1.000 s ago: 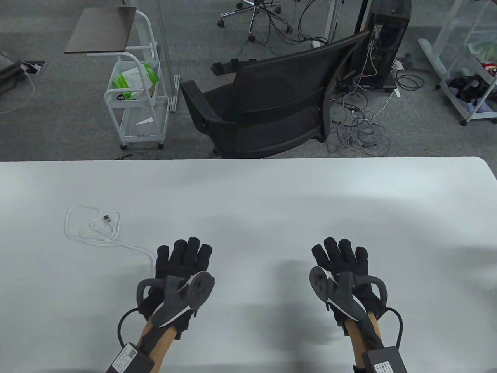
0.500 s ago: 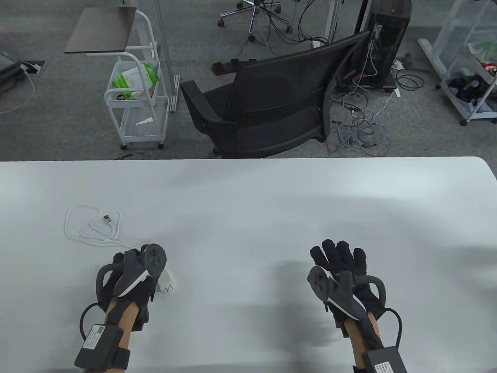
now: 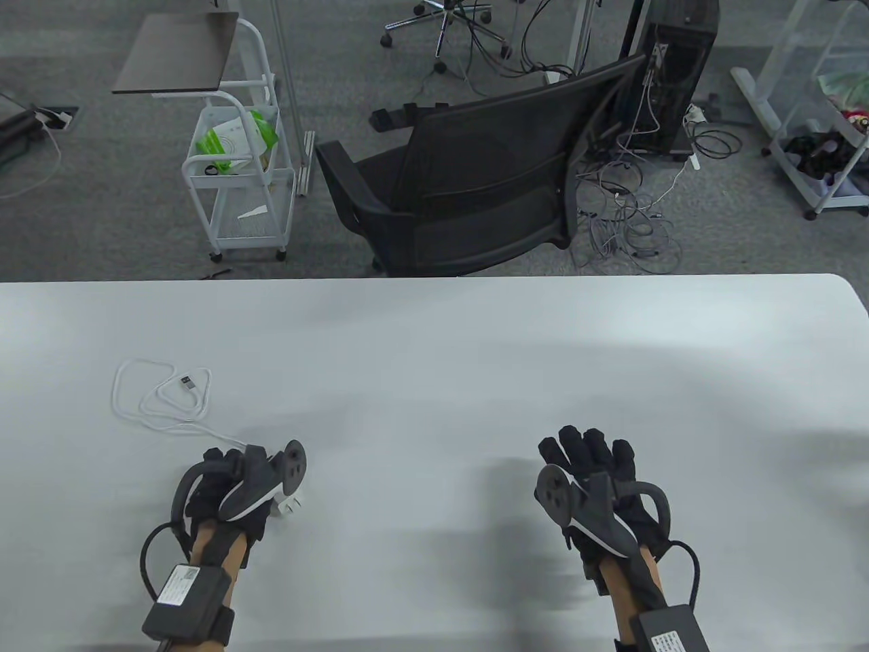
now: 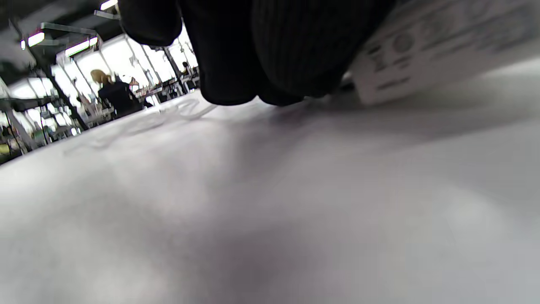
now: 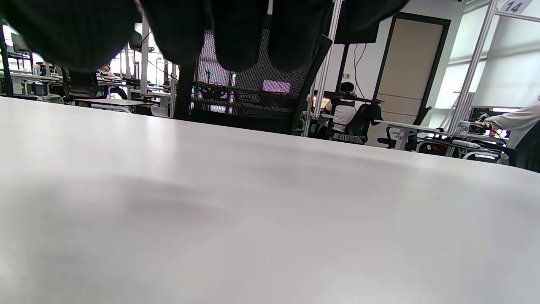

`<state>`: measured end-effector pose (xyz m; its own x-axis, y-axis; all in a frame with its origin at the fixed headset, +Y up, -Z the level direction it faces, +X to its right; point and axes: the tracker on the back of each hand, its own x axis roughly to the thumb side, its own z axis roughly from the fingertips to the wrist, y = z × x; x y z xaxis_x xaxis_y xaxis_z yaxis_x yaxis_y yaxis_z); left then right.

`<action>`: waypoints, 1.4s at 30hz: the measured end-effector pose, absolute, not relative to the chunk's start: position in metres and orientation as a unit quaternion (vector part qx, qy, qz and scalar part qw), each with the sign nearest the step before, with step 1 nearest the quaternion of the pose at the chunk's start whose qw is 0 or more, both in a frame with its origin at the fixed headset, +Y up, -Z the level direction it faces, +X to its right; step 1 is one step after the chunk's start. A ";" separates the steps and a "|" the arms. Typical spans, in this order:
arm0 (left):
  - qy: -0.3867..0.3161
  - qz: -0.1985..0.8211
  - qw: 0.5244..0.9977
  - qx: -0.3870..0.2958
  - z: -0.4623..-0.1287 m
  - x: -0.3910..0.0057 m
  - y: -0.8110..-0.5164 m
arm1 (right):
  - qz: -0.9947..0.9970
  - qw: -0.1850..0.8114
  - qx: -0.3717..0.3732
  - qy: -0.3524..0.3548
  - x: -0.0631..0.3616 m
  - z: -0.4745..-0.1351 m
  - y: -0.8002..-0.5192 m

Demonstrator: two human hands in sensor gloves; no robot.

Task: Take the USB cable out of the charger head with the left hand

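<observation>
Left hand [image 3: 224, 485] over charger head [image 3: 288, 504], USB cable [image 3: 163, 401] attached

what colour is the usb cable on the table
White, with a dark tip at its free plug; the cable shows best in the table view.

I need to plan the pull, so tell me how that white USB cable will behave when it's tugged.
The USB cable lies in loose loops, so it is probably floppy and will uncoil before going taut. It looks thin, likely light, and may slide on the smooth table. The left hand covers its charger head end.
</observation>
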<state>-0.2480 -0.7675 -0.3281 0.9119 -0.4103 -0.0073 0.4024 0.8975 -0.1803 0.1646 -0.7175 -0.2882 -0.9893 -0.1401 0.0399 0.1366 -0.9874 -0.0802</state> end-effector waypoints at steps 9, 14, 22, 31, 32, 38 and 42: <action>0.010 -0.237 0.969 -0.073 -0.327 -0.245 -0.773 | -0.998 0.057 -0.020 0.029 0.167 -0.289 -0.718; 0.005 -0.214 0.973 -0.091 -0.325 -0.250 -0.774 | -0.998 0.055 -0.023 0.027 0.168 -0.289 -0.717; -0.031 -0.015 0.999 0.000 -0.318 -0.246 -0.732 | -0.999 0.038 -0.023 0.021 0.171 -0.290 -0.716; -0.156 0.017 0.982 0.101 -0.277 -0.175 -0.683 | -0.997 0.007 -0.061 0.047 0.158 -0.283 -0.707; -0.170 0.005 0.980 0.106 -0.272 -0.165 -0.682 | -0.996 -0.003 -0.072 0.053 0.154 -0.280 -0.705; -0.218 -0.030 0.969 0.114 -0.255 -0.119 -0.687 | -0.982 -0.092 -0.156 0.060 0.121 -0.263 -0.694; -0.228 -0.016 0.966 0.120 -0.251 -0.105 -0.689 | -0.973 -0.127 -0.191 0.014 0.094 -0.257 -0.706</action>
